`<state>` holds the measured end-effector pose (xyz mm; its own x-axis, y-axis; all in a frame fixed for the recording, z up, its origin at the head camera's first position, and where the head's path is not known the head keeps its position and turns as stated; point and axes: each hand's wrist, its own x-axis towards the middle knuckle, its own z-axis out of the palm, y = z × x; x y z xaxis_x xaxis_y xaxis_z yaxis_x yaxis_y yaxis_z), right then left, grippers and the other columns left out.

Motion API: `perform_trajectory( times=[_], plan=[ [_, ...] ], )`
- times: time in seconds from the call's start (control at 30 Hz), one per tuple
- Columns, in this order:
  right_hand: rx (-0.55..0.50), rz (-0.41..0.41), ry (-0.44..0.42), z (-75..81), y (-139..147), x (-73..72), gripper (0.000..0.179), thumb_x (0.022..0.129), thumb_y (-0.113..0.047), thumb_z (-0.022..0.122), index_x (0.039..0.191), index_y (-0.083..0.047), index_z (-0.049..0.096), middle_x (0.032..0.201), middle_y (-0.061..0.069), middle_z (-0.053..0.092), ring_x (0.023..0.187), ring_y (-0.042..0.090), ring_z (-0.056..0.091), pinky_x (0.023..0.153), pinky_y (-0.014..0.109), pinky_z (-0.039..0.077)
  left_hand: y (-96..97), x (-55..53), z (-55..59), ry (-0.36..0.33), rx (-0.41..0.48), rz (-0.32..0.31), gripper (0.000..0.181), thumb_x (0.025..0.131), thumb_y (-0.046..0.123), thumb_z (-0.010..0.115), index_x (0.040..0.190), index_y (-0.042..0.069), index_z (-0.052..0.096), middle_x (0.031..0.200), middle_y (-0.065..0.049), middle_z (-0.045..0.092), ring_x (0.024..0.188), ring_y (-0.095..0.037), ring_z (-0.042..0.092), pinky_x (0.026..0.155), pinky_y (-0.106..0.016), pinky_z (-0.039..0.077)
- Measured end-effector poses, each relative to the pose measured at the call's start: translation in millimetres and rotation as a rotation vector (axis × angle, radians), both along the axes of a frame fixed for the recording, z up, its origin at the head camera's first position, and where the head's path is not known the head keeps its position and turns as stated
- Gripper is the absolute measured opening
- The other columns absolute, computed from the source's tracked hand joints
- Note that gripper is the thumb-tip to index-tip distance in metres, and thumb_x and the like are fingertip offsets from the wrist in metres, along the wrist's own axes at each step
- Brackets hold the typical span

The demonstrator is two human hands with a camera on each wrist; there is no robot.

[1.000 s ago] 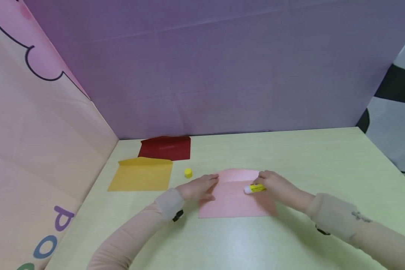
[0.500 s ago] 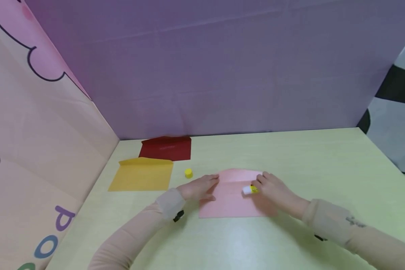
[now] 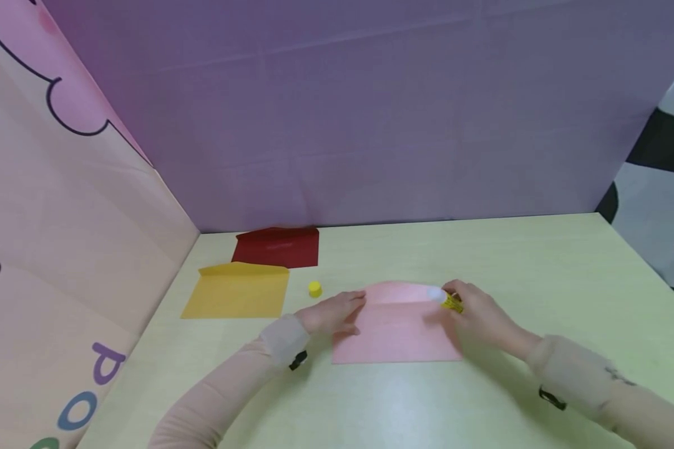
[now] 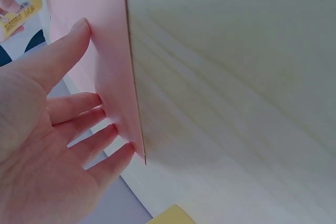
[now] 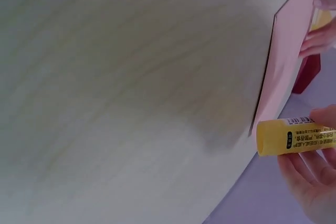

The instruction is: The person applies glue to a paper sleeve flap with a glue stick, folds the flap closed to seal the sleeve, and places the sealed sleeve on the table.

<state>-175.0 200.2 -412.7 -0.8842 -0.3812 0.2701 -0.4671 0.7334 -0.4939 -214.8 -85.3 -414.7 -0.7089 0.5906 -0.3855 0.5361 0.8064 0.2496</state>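
Observation:
A pink envelope [image 3: 399, 337] lies on the table with its flap folded open toward the back. The left hand [image 3: 332, 313] rests on its left side; in the left wrist view, the fingertips [image 4: 125, 150] and thumb touch the paper, fingers spread and fairly straight. At the upper right corner, the right hand [image 3: 480, 315] grips a yellow glue stick [image 5: 299, 137] between thumb and fingers. Its white tip overlaps the right end of the flap in the head view. The lone yellow cap [image 3: 314, 289] stands on the table, left of the envelope.
A yellow envelope [image 3: 238, 293] lies at the left, and a dark red envelope [image 3: 281, 247] sits behind it near the back edge. A purple cloth wall [image 3: 371, 125] rises behind the table, with a printed panel [image 3: 78, 206] along the left.
The right hand has moved the glue stick rightward and back, from the envelope's middle to the flap's right end. The left hand stays in place.

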Motion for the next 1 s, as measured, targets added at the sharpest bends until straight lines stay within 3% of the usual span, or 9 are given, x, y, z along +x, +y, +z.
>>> perform_trajectory(
  times=[0.2,0.37,0.57,0.77,1.0],
  plan=[
    [-0.123,-0.049,-0.028,1.1,16,-7.4,0.037,0.07,0.008,0.066,0.101,0.01,0.046,0.091,0.027,0.059,0.077,0.036,0.06,0.066,0.042,0.051,0.0,2.1,2.6,-0.018,0.007,0.01,0.068,0.083,0.033,0.059,0.139,0.012,0.027,0.146,0.001,0.019,0.132,-0.016,0.018,0.105,-0.03,0.022],
    [-0.217,-0.12,-0.14,2.3,30,-12.8,0.038,0.073,0.004,0.066,0.103,0.012,0.044,0.096,0.032,0.057,0.084,0.04,0.059,0.067,0.038,0.051,0.7,1.4,1.3,-0.011,0.01,-0.001,0.068,0.083,0.033,0.058,0.139,0.011,0.027,0.146,0.001,0.019,0.132,-0.016,0.018,0.105,-0.03,0.022],
    [-0.256,-0.199,-0.189,3.4,46,-20.0,0.04,0.075,0.002,0.065,0.105,0.015,0.043,0.101,0.035,0.054,0.091,0.043,0.056,0.066,0.031,0.052,1.5,0.7,0.4,-0.011,0.012,0.006,0.069,0.083,0.033,0.059,0.139,0.012,0.027,0.146,0.001,0.019,0.132,-0.016,0.019,0.105,-0.03,0.023],
    [-0.26,-0.249,-0.194,4.7,59,-25.9,0.044,0.075,0.0,0.066,0.106,0.018,0.041,0.105,0.038,0.05,0.094,0.046,0.054,0.07,0.033,0.051,1.9,-0.2,-0.4,-0.005,0.008,0.007,0.069,0.082,0.033,0.06,0.139,0.012,0.027,0.146,0.001,0.02,0.132,-0.016,0.019,0.105,-0.03,0.023],
    [-0.252,-0.303,-0.208,5.9,73,-29.1,0.045,0.077,-0.003,0.064,0.107,0.019,0.038,0.105,0.041,0.049,0.096,0.047,0.052,0.06,0.012,0.046,2.8,0.5,0.9,0.003,0.005,-0.005,0.068,0.083,0.033,0.059,0.139,0.011,0.028,0.146,0.0,0.021,0.132,-0.017,0.02,0.105,-0.029,0.023]
  ],
)
